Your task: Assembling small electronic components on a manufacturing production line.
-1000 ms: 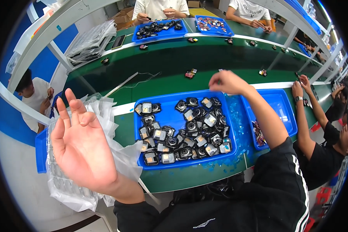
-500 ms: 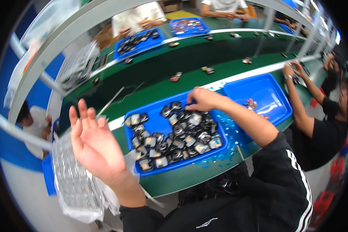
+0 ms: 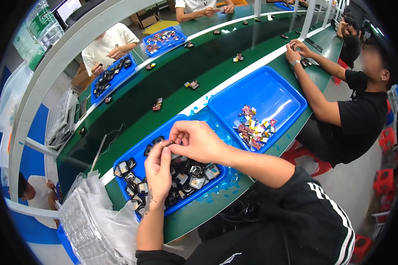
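Note:
My left hand [image 3: 158, 170] and my right hand [image 3: 194, 140] meet at the fingertips over a blue tray [image 3: 139, 162]. Between them they pinch a small dark part [image 3: 169, 144], mostly hidden by the fingers. Several black square modules [image 3: 196, 170] with round, lens-like faces and pale labels fill the tray below. Some of them lie out of sight under my hands. To the right, a second blue tray [image 3: 263, 86] holds a loose heap of small red, yellow and white pieces [image 3: 254, 130].
Small blue film bits [image 3: 219, 190] litter the green table between and below the trays. Clusters of parts [image 3: 192, 84] lie on the dark green belt ahead. Clear plastic trays [image 3: 82, 227] stand at left. A co-worker's hands [image 3: 297, 52] work at right, near a red stool [image 3: 307, 161].
My left hand, raised with fingers spread before, has come down to meet my right hand, which lifted from the modules. The view has turned right, showing more of the second tray.

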`<state>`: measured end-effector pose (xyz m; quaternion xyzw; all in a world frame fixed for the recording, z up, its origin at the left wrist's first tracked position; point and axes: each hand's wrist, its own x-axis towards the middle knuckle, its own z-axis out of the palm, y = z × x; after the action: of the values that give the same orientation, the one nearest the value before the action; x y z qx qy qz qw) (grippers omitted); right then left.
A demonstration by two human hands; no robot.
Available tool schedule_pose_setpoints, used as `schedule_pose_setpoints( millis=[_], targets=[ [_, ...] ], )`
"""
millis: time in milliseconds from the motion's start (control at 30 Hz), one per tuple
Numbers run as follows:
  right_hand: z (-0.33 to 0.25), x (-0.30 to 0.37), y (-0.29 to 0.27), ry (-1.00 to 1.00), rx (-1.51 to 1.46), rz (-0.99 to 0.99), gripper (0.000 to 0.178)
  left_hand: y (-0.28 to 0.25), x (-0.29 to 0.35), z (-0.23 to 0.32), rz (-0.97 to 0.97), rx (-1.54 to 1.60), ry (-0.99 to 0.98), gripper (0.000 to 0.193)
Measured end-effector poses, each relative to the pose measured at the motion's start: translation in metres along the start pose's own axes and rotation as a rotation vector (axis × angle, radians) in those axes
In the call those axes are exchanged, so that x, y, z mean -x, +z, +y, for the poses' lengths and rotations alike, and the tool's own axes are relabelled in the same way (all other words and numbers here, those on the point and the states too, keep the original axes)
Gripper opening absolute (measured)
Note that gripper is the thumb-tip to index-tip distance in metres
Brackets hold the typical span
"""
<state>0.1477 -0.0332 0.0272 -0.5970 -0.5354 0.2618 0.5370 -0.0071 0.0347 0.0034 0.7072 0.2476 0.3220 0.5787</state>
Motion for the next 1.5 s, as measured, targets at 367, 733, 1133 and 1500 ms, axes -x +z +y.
schedule_pose_setpoints(
  millis=[367, 733, 1133, 1500],
  targets=[
    [0.089, 0.086, -0.155, 0.359, 0.900, 0.273, 0.020, 0.027, 0.011, 0.016, 0.024, 0.608, -0.387, 0.027],
    [0.052, 0.064, -0.167, 0.048, 0.753, 0.361, 0.007, 0.016, 0.011, 0.006, -0.061, 0.350, -0.253, 0.024],
    [0.065, 0.062, -0.187, 0.242, 0.583, 0.309, 0.011, 0.012, 0.013, 0.011, -0.038, 0.317, -0.236, 0.019],
    [-0.026, 0.062, -0.070, -0.021, 0.127, -0.093, 0.011, 0.022, 0.023, 0.026, -0.213, -0.236, 0.184, 0.035]
  ],
)
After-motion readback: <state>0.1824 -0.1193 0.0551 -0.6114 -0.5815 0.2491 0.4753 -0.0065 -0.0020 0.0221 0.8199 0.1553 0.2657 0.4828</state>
